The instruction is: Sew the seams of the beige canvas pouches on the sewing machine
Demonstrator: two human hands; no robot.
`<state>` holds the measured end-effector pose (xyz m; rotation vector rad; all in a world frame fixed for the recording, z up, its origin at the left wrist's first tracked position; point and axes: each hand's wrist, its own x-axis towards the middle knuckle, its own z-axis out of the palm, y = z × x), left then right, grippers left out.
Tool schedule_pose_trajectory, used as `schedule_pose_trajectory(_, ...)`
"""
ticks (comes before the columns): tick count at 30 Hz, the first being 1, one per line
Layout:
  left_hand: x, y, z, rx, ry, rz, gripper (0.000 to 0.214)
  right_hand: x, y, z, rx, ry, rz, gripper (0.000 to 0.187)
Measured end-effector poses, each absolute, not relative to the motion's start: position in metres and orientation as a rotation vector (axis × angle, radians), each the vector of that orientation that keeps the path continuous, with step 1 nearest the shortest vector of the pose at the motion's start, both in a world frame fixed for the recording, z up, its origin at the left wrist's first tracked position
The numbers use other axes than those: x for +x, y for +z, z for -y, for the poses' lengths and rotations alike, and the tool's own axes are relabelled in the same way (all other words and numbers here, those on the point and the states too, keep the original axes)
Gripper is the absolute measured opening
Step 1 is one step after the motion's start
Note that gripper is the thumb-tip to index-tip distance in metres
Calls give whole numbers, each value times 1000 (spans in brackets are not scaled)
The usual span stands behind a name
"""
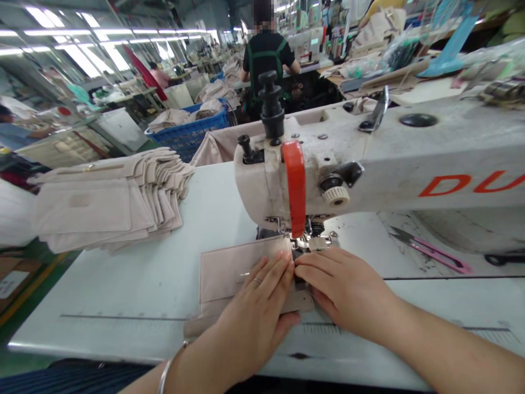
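A beige fabric panel (219,276) with a small label (243,275) lies on the sewing table, its right edge beside the presser foot (303,245) of a sewing machine (262,186). My left hand (256,309) rests flat on the panel, fingers stretched toward the foot, a ring and a bracelet on it. Just right of the foot's front, my right hand (348,290) has its fingers bent together at the panel's right edge, thumb tucked low. Exactly how the right fingertips grip the cloth is partly hidden. More folded cloth shows beneath the left hand.
A stack of beige sewn pieces (102,202) sits at the table's left. Pink-handled thread snips (435,250) lie under the machine arm. Behind the table stands a blue basket (192,131) of fabric. A person (266,60) with green straps works farther back.
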<state>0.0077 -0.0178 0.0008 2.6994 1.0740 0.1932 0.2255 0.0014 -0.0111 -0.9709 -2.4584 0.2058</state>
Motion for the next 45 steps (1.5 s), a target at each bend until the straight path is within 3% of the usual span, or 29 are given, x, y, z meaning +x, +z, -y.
schedule_pose_trajectory(4,8,-5,24,2606,515,-1091,42,227,-11,0,-910,196,2488,26)
schedule_pose_trajectory(7,5,-3,23,2611,542,-1020,32,228,-12,1,-900,180,2529,25)
schedule_pose_trajectory(22,1,1,-27,2689,520,-870,26,225,-19,-5,-1070,120,2536,46)
schedule_pose_trajectory(31,2,-4,-56,2766,497,-850,21,222,-20,-12,-1254,176,2514,46)
schedule_pose_trajectory(40,-20,-5,-70,2945,670,-700,18,235,-10,-21,-1343,8,2289,13)
schedule_pose_trajectory(45,-10,-11,-56,2754,690,-854,15,235,-12,-22,-1393,-90,2336,32)
